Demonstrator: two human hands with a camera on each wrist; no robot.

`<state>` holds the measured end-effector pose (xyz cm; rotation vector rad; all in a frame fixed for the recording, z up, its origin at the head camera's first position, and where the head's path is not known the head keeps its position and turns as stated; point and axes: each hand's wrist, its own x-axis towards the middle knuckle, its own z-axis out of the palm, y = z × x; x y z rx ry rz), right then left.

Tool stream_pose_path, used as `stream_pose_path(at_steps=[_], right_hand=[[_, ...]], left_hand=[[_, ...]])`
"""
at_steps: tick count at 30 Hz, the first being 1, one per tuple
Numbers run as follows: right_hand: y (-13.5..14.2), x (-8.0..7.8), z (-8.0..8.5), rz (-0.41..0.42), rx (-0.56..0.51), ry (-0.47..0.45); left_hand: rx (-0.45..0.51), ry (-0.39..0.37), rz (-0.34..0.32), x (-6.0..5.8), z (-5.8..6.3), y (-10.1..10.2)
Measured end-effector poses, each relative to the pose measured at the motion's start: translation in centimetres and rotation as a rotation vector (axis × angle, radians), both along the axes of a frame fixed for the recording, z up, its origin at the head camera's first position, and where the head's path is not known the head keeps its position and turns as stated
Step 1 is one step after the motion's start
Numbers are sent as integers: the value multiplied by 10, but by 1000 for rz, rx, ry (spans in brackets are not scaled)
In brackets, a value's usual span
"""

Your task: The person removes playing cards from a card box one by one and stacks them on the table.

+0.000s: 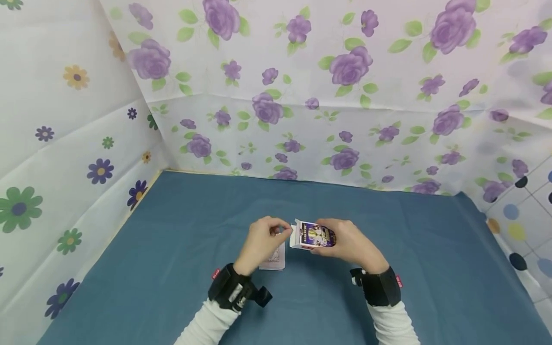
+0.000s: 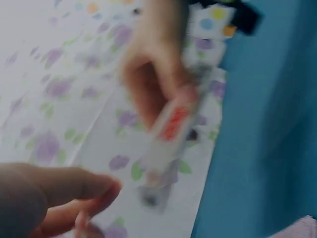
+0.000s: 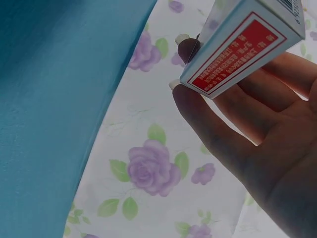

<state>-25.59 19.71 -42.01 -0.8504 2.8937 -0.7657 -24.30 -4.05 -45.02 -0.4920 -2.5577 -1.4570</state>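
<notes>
My right hand [image 1: 351, 242] grips a small playing-card box [image 1: 316, 235] above the blue cloth, thumb on one side and fingers on the other. The box has a purple printed face, and its flap points left. In the right wrist view, its narrow side [image 3: 237, 54] carries a red label with white print. Close to the flap is my left hand [image 1: 263, 242], thumb and index fingertips near each other; in the left wrist view these fingertips [image 2: 111, 191] stand apart from the blurred box [image 2: 171, 126]. A stack of cards [image 1: 275, 258] lies partly hidden beneath my left hand.
Blue cloth [image 1: 181, 268] covers the table. Behind it hangs a white sheet with purple roses [image 1: 267, 108], and a flowered sheet [image 1: 77, 158] hangs at the left. A dotted, tiled-pattern sheet [image 1: 522, 230] borders the right side.
</notes>
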Motion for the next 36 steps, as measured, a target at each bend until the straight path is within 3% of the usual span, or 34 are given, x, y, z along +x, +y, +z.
stream_pose_path(at_steps=[3, 6, 9, 12, 14, 19, 27, 30, 36], right_hand=[[-2, 4, 4, -4, 0, 10], [-5, 7, 6, 5, 0, 21], [-6, 10, 7, 14, 8, 39], [-6, 13, 10, 18, 5, 57], [-7, 14, 11, 23, -2, 70], [-8, 16, 13, 34, -7, 81], [-7, 14, 10, 40, -13, 48], [-6, 13, 10, 40, -22, 43], [-5, 11, 13, 36, -22, 46]], left_hand=[[-68, 28, 73, 20, 18, 14], [-133, -21, 138, 30, 22, 21], [-166, -71, 147, 32, 20, 21], [-166, -107, 77, 31, 20, 18], [-117, -147, 4, 29, 21, 14], [35, -309, -139, 20, 25, 6], [145, -514, -305, 9, 22, -4], [201, -563, -319, 6, 20, -8], [233, -524, -257, 5, 18, -14]])
